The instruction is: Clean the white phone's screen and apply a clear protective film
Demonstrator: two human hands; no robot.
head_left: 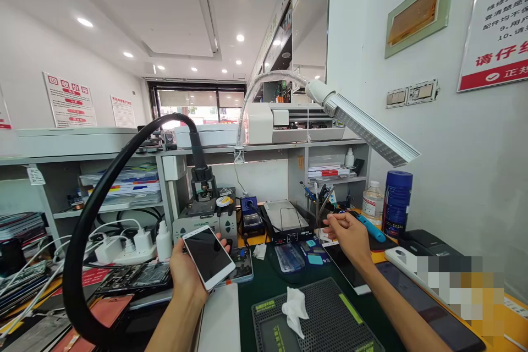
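My left hand (186, 276) is wrapped round a white smartphone (208, 257), tilted with its dark screen facing up. My right hand (348, 237) is stretched out at the back of the bench, thumb and fingertips pinched together. Whatever those fingertips hold, if anything, is too small to make out. Right behind them stands a holder with thin tools (320, 198). Another white phone (345, 265) lies on the green mat under my right hand. A crumpled white tissue (295, 311) rests on the dark perforated work pad (330, 308) in front.
A thick black hose (78, 242) arches across the left side. An LED lamp (371, 126) hangs over the right. A clear bottle (372, 199) and a blue canister (397, 203) stand by the wall. Chargers fill a power strip (132, 253) at left.
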